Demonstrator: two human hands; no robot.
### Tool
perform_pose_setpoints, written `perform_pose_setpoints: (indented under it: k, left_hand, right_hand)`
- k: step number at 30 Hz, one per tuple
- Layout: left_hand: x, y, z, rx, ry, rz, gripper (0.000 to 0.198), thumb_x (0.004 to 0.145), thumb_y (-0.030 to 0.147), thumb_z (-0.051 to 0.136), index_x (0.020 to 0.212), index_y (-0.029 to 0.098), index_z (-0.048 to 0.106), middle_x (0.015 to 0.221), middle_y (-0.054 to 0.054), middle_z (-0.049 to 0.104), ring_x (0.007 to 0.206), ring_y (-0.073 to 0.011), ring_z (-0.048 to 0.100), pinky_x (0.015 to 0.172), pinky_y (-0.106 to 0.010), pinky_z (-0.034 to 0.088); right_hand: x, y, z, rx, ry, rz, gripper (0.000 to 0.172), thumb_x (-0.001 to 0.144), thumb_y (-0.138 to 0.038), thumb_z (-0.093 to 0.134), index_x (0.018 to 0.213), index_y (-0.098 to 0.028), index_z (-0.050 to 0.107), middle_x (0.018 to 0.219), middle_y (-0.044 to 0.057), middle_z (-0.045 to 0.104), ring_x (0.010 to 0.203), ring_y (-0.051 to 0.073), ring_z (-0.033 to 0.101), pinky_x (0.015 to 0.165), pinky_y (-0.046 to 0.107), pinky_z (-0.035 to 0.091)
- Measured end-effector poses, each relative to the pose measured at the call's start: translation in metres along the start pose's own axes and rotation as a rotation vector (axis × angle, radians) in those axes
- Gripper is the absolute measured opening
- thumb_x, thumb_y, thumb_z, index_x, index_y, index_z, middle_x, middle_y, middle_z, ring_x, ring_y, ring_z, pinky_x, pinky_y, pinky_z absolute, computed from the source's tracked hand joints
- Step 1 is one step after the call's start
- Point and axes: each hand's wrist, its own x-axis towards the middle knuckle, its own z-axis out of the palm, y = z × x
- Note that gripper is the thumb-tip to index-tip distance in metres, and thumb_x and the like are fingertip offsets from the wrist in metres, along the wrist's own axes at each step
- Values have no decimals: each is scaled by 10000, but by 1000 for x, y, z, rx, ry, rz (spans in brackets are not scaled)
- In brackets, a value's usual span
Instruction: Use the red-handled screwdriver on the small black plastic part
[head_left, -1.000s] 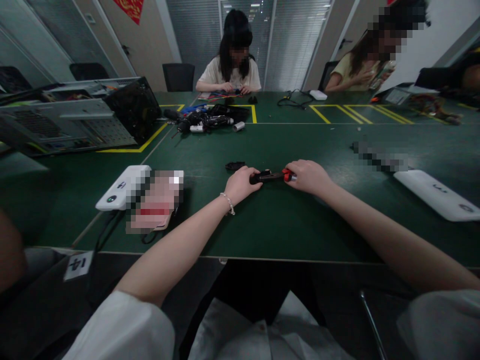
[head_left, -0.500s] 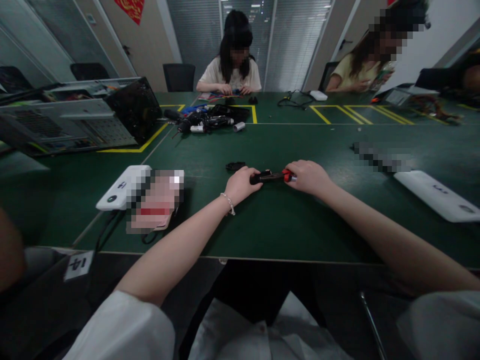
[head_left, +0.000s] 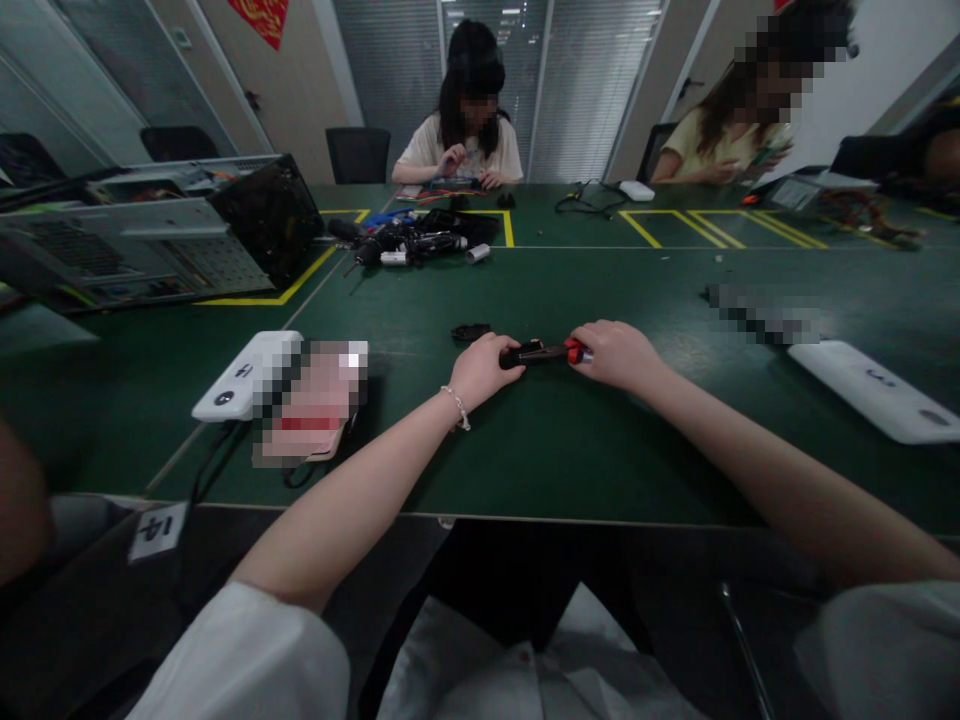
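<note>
Pinching a black piece [head_left: 517,357], left grip [head_left: 480,370] narrow, right grip [head_left: 619,353] round a red-handled tool [head_left: 574,352], perhaps pliers

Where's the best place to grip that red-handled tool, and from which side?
Likely its red handle, from the right, where the right hand holds it. The tool lies roughly crosswise, its slim dark end pointing left toward the black piece in the left hand. The right hand hides much of the handle.

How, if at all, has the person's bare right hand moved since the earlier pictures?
No: against the yellow tape lines on the green tabletop, the bare right hand shows no visible shift either way.
</note>
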Motion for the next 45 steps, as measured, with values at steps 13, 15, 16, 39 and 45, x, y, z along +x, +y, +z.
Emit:
perform_pose_setpoints:
  k: [13,15,16,39,45]
  left_hand:
    - [1,-2,2,4,14,10,326,784,337,637,1077,194,641,1021,-63,625,904,-197,612,791,-316,497]
    - [1,-2,2,1,14,14,327,782,333,637,1075,189,643,1014,-63,627,898,-198,613,789,-317,498]
    - [1,-2,2,-2,17,16,326,782,330,637,1074,186,644,1015,-64,627,895,-197,613,790,-317,498]
    - [1,-1,2,19,19,4,326,775,330,643,1070,192,648,1023,-65,629,911,-206,609,792,-318,487]
    - [0,0,1,7,14,14,314,784,325,632,1066,187,647,1019,-67,622,907,-200,608,799,-319,487]
  right_hand:
    - [0,3,4,-6,22,-14,247,797,-338,487,901,-166,630,851,100,667,752,212,592,675,338,440]
    - [0,2,4,-15,23,-20,246,800,-336,483,900,-163,627,848,104,666,752,215,591,672,341,439]
    - [0,2,4,-21,25,-21,249,801,-338,482,899,-160,626,847,108,665,755,217,592,673,342,438]
    - [1,6,9,-34,26,-14,270,793,-354,485,904,-156,632,865,107,668,776,221,602,686,334,439]
    - [0,3,6,-32,18,-17,274,798,-351,489,913,-146,630,844,106,663,763,217,598,678,333,439]
